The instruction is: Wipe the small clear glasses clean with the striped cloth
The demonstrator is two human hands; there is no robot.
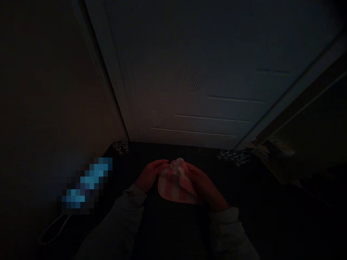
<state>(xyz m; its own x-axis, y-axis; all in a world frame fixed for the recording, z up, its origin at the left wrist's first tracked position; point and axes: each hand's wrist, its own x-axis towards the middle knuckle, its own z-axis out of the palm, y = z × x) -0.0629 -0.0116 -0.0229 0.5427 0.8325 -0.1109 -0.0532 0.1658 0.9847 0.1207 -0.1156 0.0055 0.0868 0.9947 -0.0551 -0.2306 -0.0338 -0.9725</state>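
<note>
The scene is very dark. My left hand (149, 174) and my right hand (202, 184) meet over a dark tabletop (230, 187). Between them is a pink and white striped cloth (173, 184), bunched at its top. My left fingers pinch a small shiny object (169, 165) at the cloth's upper edge; I cannot make out what it is. My right hand curls around the cloth's right side, fingers closed on it. Both wrists wear pale sleeves.
Small clusters of clear glassy pieces lie at the table's far left (120, 146) and far right (234, 156). A white door with heart cut-outs (197, 80) stands behind the table. A lit blurred screen (86, 184) and a white cord (52, 231) lie at left. Papers sit at right (271, 150).
</note>
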